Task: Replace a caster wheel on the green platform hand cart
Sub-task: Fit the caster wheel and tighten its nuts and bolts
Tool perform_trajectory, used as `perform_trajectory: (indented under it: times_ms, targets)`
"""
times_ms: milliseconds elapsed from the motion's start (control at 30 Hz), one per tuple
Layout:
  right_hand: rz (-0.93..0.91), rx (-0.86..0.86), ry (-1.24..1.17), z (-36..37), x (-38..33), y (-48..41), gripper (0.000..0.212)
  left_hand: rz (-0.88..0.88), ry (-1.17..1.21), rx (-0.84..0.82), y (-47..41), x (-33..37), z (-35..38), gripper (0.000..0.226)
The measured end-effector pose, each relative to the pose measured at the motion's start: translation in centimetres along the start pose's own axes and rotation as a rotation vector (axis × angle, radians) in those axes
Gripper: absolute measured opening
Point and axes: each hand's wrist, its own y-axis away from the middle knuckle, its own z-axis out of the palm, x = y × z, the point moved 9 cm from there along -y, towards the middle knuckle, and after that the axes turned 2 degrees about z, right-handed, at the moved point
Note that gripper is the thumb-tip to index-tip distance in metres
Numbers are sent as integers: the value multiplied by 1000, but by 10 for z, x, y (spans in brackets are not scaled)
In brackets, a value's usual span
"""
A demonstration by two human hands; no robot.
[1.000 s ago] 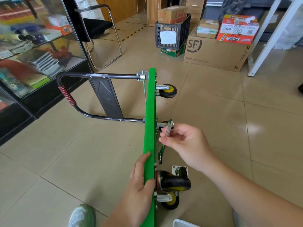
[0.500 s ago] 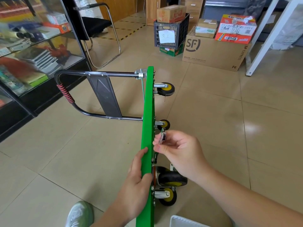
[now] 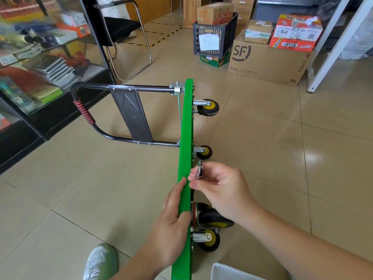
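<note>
The green platform cart (image 3: 185, 126) stands on its long edge on the tiled floor, its black handle (image 3: 129, 116) folded out to the left. Caster wheels with yellow hubs stick out on its right side: one far (image 3: 207, 107), one in the middle (image 3: 204, 152), one near (image 3: 209, 239). A larger black caster (image 3: 214, 218) sits just above the near one, partly behind my right wrist. My left hand (image 3: 173, 217) grips the cart's upper edge. My right hand (image 3: 220, 186) pinches a small metal wrench (image 3: 199, 170) right beside the platform's underside.
A glass display cabinet (image 3: 40, 57) runs along the left. A black chair (image 3: 121, 31) stands behind the handle. A black crate (image 3: 214, 35) and cardboard boxes (image 3: 268, 61) sit at the back. A white table leg (image 3: 331, 51) is at the right. My shoe (image 3: 101, 261) is beside the cart.
My right hand with the wrench has moved left, closer to the platform's underside. My left hand keeps its grip on the cart edge.
</note>
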Motion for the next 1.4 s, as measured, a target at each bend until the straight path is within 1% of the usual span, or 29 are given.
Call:
perform_trajectory:
  times_ms: [100, 200, 300, 433, 500, 567, 667, 767, 833, 900, 1100, 1300, 1400]
  targets:
    - [9, 58, -26, -6, 3, -10, 25, 0, 10, 15, 0, 0, 0, 75]
    - [29, 103, 15, -10, 9, -30, 24, -2, 21, 21, 1, 0, 0, 75]
    - [153, 148, 18, -13, 30, -55, 22, 2, 13, 28, 0, 0, 0, 76]
    - [368, 158, -106, -12, 63, -73, 13, 7, 22, 40, -2, -2, -2, 78]
    - [391, 150, -116, -10, 65, -75, 11, 16, 21, 33, -1, -1, -2, 77]
    - [337, 167, -97, -14, 52, -77, 14, 17, 13, 21, -2, -2, -1, 77]
    - [197, 180, -117, -25, 17, -75, 19, 13, 6, 13, -1, -2, 0, 79]
    - [101, 128, -89, -27, -5, -58, 23, 9, 13, 14, 1, -3, 0, 77]
    - [53, 82, -18, -23, -9, -42, 25, 12, 19, 18, 1, -2, 0, 76]
    - [15, 61, -5, -20, -8, -28, 25, 16, 25, 23, 1, -3, 0, 74]
    - [-22, 32, -36, -13, -6, -5, 23, 25, 8, 39, 1, -4, 1, 73]
    - [-27, -3, 13, -5, -7, 3, 20, 26, -5, 36, 0, -5, 0, 75]
    - [-21, -19, 26, -4, -5, 0, 27, 14, -2, 28, 0, -5, 0, 75]
